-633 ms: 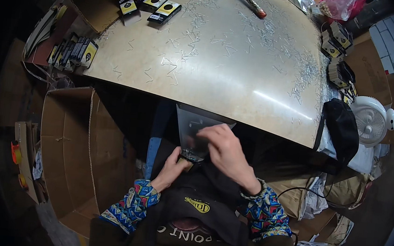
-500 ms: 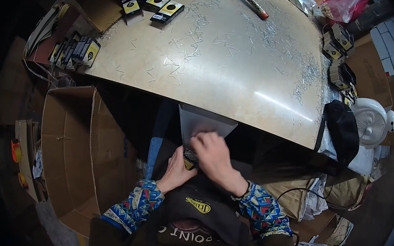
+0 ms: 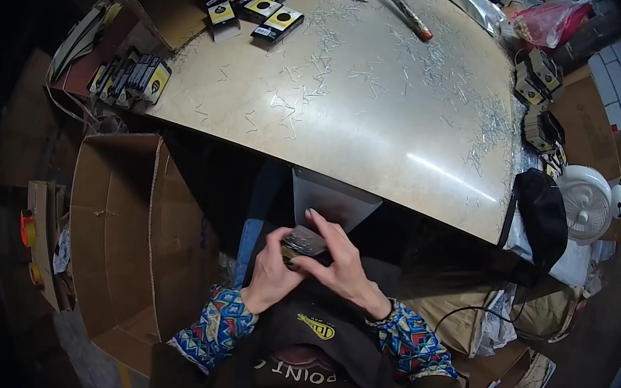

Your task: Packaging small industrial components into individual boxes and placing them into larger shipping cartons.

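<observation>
Just beyond my lap, a small black-and-yellow box [image 3: 290, 257] is held between my two hands, with thin metal pieces at its top. My left hand [image 3: 269, 273] is closed round its left side. My right hand [image 3: 338, 263] spans the other side, its thumb against the near edge and its fingers reaching to the far side, by a greyish flap. Right behind them, a grey sloping sheet-like tray [image 3: 334, 198] juts out from under the table edge. Bent V-shaped wire pins [image 3: 288, 107] lie scattered over the table [image 3: 374, 137].
Small black-and-yellow boxes [image 3: 277, 25] lie at the far left, more [image 3: 132, 79] at the left edge and along the right. A large cardboard carton [image 3: 112, 228] stands left of me. A white fan [image 3: 583, 203], a black bag [image 3: 538, 214] and paper sacks [image 3: 451, 317] are at right.
My right hand has come down from over the grey tray onto the box, its fingers now spread round it. My left hand keeps hold of the box. The view has shifted slightly.
</observation>
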Available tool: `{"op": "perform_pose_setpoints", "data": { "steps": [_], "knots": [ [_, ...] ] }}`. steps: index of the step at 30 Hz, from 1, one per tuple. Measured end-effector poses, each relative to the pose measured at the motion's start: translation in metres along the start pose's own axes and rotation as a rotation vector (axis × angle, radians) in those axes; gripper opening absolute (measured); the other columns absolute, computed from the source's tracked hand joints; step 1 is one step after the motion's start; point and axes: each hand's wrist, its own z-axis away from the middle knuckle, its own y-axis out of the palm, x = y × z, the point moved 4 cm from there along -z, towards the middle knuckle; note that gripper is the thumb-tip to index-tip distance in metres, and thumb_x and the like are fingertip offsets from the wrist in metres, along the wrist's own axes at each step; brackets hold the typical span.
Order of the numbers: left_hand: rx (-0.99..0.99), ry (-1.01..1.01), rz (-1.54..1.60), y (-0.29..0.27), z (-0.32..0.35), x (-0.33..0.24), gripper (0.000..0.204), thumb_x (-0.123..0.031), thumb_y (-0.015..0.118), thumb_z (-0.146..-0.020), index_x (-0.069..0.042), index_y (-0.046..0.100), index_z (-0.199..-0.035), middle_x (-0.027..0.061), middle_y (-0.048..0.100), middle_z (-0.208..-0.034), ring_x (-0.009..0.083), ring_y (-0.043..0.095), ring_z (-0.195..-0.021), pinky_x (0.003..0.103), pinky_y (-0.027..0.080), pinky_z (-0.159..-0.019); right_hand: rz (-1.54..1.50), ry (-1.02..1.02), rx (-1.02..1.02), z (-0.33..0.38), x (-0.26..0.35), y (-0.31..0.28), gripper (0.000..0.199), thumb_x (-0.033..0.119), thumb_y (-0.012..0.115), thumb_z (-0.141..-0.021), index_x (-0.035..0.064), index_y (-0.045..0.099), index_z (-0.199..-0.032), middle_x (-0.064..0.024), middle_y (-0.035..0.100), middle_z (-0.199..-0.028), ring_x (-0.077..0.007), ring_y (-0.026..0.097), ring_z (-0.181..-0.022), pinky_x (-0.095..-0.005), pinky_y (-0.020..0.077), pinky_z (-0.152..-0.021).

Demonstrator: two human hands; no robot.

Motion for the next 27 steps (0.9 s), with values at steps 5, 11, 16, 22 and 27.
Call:
{"op": "perform_pose_setpoints", "data": {
  "steps": [5,11,16,22,27],
  "knots": [
    [-0.085,0.310,-0.182,-0.002,-0.017,-0.036,0.081,-0.012,0.082,-0.070,0.002,0.039,-0.137,0.0220,0.058,-0.118,0.0358,0.062,-0.106,0.039,0.051,-0.087,0.035,-0.085,-0.354,-0.008,0.006,-0.014,0.051,0.000,0.071,-0.080,-0.0032,0.056,-0.128,-0.0221,0.058,-0.129,-0.0314,0.064,-0.107,-0.0359,0.0509,-0.089],
    [-0.051,0.325,-0.075,-0.002,-0.023,-0.041,0.086,-0.011,0.080,-0.070,0.003,0.035,-0.141,0.0249,0.057,-0.122,0.0395,0.061,-0.108,0.040,0.051,-0.089,0.311,-0.327,-0.156,0.005,0.010,-0.018,0.037,0.014,0.076,-0.076,0.0045,0.070,-0.111,-0.0260,0.053,-0.133,-0.0406,0.054,-0.116,-0.0436,0.0475,-0.094],
    [-0.065,0.546,-0.304,0.009,-0.019,-0.045,0.086,-0.011,0.080,-0.068,0.006,0.035,-0.140,0.0259,0.058,-0.120,0.0417,0.060,-0.108,0.041,0.052,-0.090,0.358,-0.310,-0.294,-0.004,0.020,-0.009,0.039,0.010,0.077,-0.075,0.0022,0.068,-0.111,-0.0261,0.051,-0.136,-0.0389,0.055,-0.116,-0.0425,0.0480,-0.094],
    [-0.115,0.341,-0.171,0.001,-0.023,-0.040,0.089,-0.014,0.080,-0.072,0.005,0.030,-0.143,0.0263,0.058,-0.120,0.0408,0.062,-0.106,0.042,0.053,-0.086,0.170,-0.202,-0.506,0.005,0.013,-0.029,0.016,0.000,0.066,-0.085,-0.0050,0.067,-0.100,-0.0236,0.065,-0.115,-0.0294,0.065,-0.101,-0.0358,0.0516,-0.085],
    [-0.098,0.333,-0.068,0.000,-0.025,-0.038,0.091,-0.012,0.081,-0.075,0.000,0.025,-0.146,0.0249,0.059,-0.119,0.0361,0.064,-0.104,0.039,0.053,-0.086,0.294,-0.179,-0.234,0.005,0.015,-0.013,0.047,0.006,0.072,-0.082,-0.0086,0.056,-0.124,-0.0228,0.061,-0.124,-0.0338,0.064,-0.102,-0.0358,0.0512,-0.084]
  ]
}}
